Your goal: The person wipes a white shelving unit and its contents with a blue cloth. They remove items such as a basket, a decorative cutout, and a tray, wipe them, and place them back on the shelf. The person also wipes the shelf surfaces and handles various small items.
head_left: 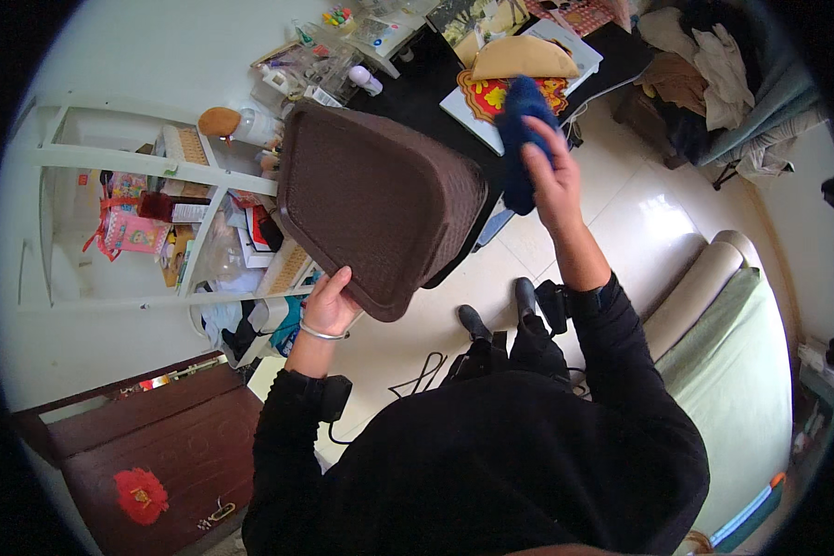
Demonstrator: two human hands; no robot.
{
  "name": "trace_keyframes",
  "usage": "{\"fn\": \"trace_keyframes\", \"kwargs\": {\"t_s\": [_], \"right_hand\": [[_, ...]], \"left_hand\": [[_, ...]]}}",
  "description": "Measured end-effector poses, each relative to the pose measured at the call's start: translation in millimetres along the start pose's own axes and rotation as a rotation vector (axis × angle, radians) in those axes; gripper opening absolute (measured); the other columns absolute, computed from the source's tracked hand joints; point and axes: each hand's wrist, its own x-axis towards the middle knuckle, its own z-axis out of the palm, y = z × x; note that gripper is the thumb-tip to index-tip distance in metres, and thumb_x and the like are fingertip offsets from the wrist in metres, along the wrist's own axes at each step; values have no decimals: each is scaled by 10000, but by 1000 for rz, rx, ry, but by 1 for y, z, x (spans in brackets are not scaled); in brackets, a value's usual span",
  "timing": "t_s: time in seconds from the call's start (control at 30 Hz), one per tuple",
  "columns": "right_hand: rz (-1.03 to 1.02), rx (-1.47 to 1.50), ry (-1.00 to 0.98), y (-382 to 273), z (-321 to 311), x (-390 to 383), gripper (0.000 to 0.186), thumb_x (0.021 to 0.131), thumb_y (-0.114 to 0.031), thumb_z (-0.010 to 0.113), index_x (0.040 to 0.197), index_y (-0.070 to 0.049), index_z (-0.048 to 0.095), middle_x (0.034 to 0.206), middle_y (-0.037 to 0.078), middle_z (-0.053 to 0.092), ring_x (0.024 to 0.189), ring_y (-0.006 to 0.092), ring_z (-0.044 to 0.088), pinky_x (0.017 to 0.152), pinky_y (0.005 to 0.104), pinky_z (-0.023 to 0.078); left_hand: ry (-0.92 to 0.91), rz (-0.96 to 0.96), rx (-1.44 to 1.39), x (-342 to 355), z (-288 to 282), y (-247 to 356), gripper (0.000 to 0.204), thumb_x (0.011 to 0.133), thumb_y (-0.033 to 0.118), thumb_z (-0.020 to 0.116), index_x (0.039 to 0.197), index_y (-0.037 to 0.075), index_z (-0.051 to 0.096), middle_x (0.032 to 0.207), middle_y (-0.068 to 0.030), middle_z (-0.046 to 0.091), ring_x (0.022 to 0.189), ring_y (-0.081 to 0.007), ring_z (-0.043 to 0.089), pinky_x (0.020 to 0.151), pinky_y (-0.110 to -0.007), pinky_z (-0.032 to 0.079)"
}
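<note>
My left hand (331,306) grips the lower edge of a dark brown plastic basket (361,199) with a woven texture. The basket is tilted at the edge of the black desk, and a broad, recessed face of it shows. A silver bangle circles my left wrist. In my right hand (556,176) is a dark blue, fuzzy cloth (525,130), with fingers and thumb closed on it. The cloth is apart from the basket, to its right, and covers part of a red and yellow patterned mat (491,97). Behind it lies a tan, half-round item (525,57).
White shelves (111,157) with packets and boxes stand at left. Small bottles and pens crowd the back of the black desk (621,56). A green-covered seat (723,371) is at right, beside the tiled floor (639,195). Clothes (723,74) hang at the far right.
</note>
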Motion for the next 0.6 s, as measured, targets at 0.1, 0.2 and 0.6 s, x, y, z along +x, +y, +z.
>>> {"fn": "trace_keyframes", "kwargs": {"t_s": [0.1, 0.2, 0.6], "right_hand": [[-435, -314, -517, -41, 25, 2, 339, 771, -130, 621, 1106, -84, 593, 1139, 173, 534, 1073, 336, 512, 929, 389, 411], [-397, -379, -674, -46, 37, 14, 326, 756, -103, 610, 1081, -80, 602, 1151, 172, 535, 1036, 344, 540, 893, 392, 447], [-196, -889, -788, -5, 85, 77, 346, 760, -160, 608, 1099, -95, 623, 1055, 161, 599, 901, 334, 596, 817, 379, 482]], "left_hand": [[-58, 3, 150, -4, -19, 1, 506, 876, 102, 540, 1337, 4, 356, 1347, -125, 433, 1235, -271, 416, 1053, -425, 315], [-33, 37, 248, -17, -40, 5, 514, 866, 91, 546, 1335, 0, 357, 1344, -126, 436, 1229, -274, 423, 1047, -418, 319], [-100, -109, 372, -31, -57, 29, 457, 852, 98, 585, 1269, -25, 447, 1276, -107, 511, 1185, -210, 471, 1020, -361, 335]]}}
